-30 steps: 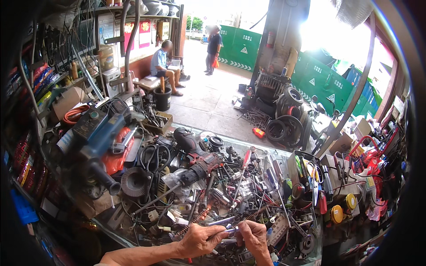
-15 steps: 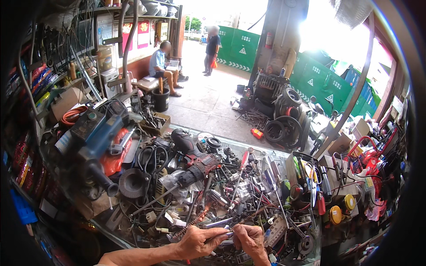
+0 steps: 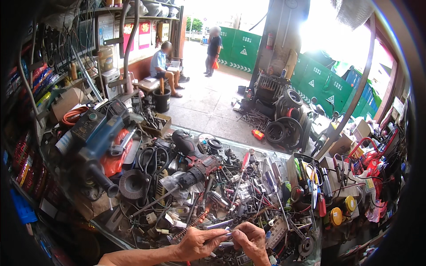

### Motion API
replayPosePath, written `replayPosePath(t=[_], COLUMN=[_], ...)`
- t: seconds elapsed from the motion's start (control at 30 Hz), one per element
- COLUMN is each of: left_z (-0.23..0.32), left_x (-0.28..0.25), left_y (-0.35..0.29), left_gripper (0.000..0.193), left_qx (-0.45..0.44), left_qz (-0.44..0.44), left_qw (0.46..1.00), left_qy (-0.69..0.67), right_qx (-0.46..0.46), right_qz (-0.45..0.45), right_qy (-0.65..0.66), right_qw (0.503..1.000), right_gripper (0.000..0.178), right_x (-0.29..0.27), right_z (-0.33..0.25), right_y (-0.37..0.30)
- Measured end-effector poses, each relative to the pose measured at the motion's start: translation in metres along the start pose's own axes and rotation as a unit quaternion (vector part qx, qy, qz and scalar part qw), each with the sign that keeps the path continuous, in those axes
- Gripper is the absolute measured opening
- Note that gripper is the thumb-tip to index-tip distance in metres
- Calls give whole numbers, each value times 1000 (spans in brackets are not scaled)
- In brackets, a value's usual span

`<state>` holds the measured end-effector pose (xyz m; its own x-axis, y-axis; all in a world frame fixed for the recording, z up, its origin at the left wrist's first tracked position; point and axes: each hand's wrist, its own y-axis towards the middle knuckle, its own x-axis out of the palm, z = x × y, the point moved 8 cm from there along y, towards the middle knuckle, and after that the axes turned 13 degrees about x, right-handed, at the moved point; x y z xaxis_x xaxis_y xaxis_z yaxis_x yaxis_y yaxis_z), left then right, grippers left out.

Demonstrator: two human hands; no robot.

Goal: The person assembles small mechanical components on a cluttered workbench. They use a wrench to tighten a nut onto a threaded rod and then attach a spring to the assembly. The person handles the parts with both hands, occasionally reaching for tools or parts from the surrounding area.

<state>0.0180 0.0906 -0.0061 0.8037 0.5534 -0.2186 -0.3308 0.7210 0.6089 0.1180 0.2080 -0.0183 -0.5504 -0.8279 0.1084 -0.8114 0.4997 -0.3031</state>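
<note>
Over the near edge of a cluttered bench, my left hand pinches a small, shiny, light-coloured piece between thumb and forefinger. My right hand is closed at the other end of that piece, fingers curled and thumb pressed in. What kind of thing it is cannot be made out; the fingers cover much of it. Just beyond the hands lie a coil spring and a heap of small metal parts and connectors. A red and black cordless drill lies on the heap farther back.
A blue bench grinder stands at the left. To the right are a tool box with scissors and yellow-lidded jars. Tyres lean by a pillar. Beyond the bench, one person sits and another stands.
My right hand's fingers have shifted slightly at the small piece. My left hand keeps its pinch in nearly the same place. The seated person's head and arms have moved a little.
</note>
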Motion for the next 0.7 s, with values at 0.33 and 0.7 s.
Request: replayPosePath(t=[0.33, 0.7], left_z=[0, 1], left_x=[0, 3], left_y=[-1, -2], left_gripper=[27, 25], left_qx=[-5, 0], left_qz=[13, 13], left_qw=[1000, 1000], left_qy=[-8, -15], right_qx=[-5, 8], right_qz=[33, 16], right_qy=[18, -43], right_qw=[999, 999], right_gripper=[20, 28], right_x=[2, -2], right_z=[-10, -1], right_y=[-1, 2])
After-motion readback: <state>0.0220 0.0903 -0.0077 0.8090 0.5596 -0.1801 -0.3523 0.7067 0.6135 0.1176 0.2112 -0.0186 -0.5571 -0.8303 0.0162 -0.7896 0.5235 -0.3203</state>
